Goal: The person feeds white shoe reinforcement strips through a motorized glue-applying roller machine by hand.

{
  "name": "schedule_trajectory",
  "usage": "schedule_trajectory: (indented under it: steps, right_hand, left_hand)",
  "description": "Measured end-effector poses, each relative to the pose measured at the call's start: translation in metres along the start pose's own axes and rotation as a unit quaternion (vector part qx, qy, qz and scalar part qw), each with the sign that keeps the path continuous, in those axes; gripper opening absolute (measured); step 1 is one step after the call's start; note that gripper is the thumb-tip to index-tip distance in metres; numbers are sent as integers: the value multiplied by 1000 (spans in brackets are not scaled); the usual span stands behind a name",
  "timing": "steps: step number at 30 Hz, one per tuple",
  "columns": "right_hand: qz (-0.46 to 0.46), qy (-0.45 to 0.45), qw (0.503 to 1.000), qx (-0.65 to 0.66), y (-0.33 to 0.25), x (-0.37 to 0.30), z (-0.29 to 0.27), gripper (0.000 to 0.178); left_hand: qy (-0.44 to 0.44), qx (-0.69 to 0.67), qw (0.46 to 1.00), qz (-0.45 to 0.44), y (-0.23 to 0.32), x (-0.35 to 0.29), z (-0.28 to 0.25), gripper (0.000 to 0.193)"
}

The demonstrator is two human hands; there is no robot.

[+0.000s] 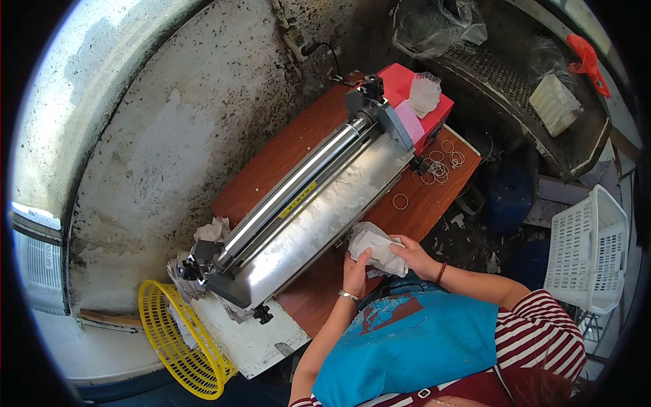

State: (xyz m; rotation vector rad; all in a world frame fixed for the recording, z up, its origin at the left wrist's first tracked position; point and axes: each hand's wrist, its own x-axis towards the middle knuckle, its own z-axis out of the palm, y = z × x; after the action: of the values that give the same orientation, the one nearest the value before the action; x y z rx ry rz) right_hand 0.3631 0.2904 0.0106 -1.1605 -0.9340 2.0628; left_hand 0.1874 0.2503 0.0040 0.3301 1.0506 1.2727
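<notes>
Crumpled white paper bundle (377,248), gripped by left hand (354,270), right hand (413,256)

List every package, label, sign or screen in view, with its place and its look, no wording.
Yellow rectangular label strip: on the roller machine's frame beside the long steel roller, narrow, with dark marks.
White soft plastic packet bundle: at the wooden table's near edge, held by the left hand and right hand, crumpled, pale with grey print.
Red box: at the machine's far end, blocky, a clear plastic cup on top.
No screens or signs show.
</notes>
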Motion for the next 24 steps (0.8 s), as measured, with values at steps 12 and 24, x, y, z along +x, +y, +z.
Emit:
schedule_trajectory:
  steps: [12, 24]
  right_hand:
    - [-131, 68, 886, -439, 11, 11, -4, 55]
    - [-176, 143, 931, -285, -15, 25, -50, 46]
  left_hand:
    - [103, 308, 933, 156, -25, 11, -33, 48]
    - [132, 211, 967, 55, -23, -1, -52, 61]
